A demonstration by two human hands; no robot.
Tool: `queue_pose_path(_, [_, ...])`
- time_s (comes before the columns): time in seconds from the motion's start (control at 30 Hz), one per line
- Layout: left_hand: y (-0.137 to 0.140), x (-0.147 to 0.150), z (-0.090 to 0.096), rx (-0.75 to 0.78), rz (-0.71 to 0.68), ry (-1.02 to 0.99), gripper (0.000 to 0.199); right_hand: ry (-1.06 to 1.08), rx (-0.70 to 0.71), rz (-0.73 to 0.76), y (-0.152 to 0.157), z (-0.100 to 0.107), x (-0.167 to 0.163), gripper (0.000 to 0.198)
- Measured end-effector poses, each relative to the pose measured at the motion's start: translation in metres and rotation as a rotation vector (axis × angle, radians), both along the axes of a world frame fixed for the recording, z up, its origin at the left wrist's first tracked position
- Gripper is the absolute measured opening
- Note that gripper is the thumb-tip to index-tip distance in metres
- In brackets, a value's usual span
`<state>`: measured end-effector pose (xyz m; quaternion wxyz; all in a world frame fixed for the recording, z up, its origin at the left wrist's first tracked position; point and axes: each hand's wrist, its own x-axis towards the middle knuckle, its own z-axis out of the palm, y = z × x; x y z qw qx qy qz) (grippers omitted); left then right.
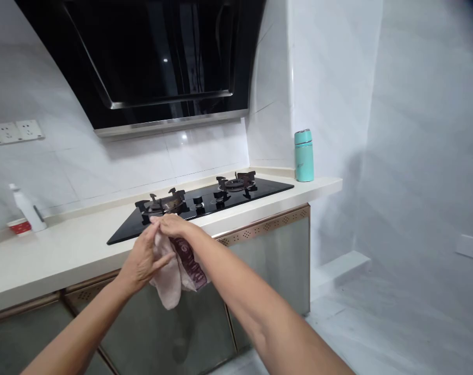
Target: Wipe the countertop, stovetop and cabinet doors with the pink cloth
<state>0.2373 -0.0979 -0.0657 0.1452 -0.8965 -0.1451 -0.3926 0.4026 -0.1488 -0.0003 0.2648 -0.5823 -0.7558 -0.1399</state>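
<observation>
A pale pink cloth [169, 278] with a dark purple patterned band hangs from my two hands, in front of the counter's edge. My left hand [143, 256] is closed on its upper left side, the thumb lying across the cloth. My right hand [173, 225] grips the top of it, close against the left fingertips. Just behind the hands is the black gas hob [205, 205], set into the counter. Its left burner [164, 202] is partly covered by my right hand.
On the pale countertop [68, 255], a white spray bottle [27, 208] and a red-and-white container [19, 226] stand at the left. A turquoise flask [304, 159] is at the right end. Above the hob slants a black range hood [154, 57]. Cabinet doors [271, 265] lie below.
</observation>
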Motion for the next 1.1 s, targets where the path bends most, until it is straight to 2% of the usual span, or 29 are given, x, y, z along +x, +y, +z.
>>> queue_pose_path(0.07, [-0.014, 0.021, -0.004, 0.000, 0.065, 0.055, 0.094, 0.020, -0.010, -0.016, -0.011, 0.004, 0.015, 0.027])
queue_pose_path(0.13, [-0.025, 0.036, -0.004, 0.020, 0.209, 0.075, 0.094, 0.070, 0.020, -0.094, -0.027, 0.003, 0.035, 0.032])
queue_pose_path(0.23, [-0.037, 0.050, -0.002, 0.054, 0.405, 0.110, 0.087, 0.174, 0.095, -0.289, -0.060, -0.004, 0.078, 0.038])
queue_pose_path(0.3, [-0.043, 0.056, -0.002, 0.051, 0.460, 0.104, 0.084, 0.229, 0.136, -0.432, -0.081, -0.012, 0.113, 0.044])
queue_pose_path(0.43, [-0.050, 0.075, -0.004, 0.027, 0.416, 0.065, 0.083, 0.277, 0.176, -0.659, -0.110, -0.032, 0.174, 0.050])
queue_pose_path(0.53, [-0.063, 0.110, -0.008, -0.002, 0.313, 0.065, 0.090, 0.229, 0.160, -0.755, -0.112, -0.049, 0.198, 0.050])
queue_pose_path(0.63, [-0.084, 0.162, -0.013, -0.015, 0.194, 0.077, 0.092, 0.091, 0.125, -0.797, -0.106, -0.063, 0.209, 0.052])
queue_pose_path(0.73, [-0.101, 0.211, -0.019, -0.003, 0.176, 0.105, 0.077, -0.009, 0.123, -0.780, -0.102, -0.072, 0.217, 0.049])
queue_pose_path(0.8, [-0.104, 0.227, -0.020, 0.031, 0.192, 0.098, 0.065, -0.066, 0.121, -0.744, -0.103, -0.077, 0.222, 0.046])
queue_pose_path(0.87, [-0.100, 0.225, -0.021, 0.074, 0.178, 0.119, 0.062, -0.134, 0.113, -0.698, -0.105, -0.082, 0.227, 0.043])
queue_pose_path(0.93, [-0.091, 0.206, -0.020, 0.123, 0.142, 0.159, 0.067, -0.193, 0.106, -0.682, -0.105, -0.088, 0.233, 0.043])
queue_pose_path(1.0, [-0.076, 0.175, -0.020, 0.165, 0.124, 0.178, 0.073, -0.236, 0.108, -0.695, -0.103, -0.096, 0.240, 0.047])
queue_pose_path(1.1, [-0.046, 0.113, -0.023, 0.183, 0.156, 0.157, 0.079, -0.233, 0.111, -0.726, -0.094, -0.110, 0.254, 0.053])
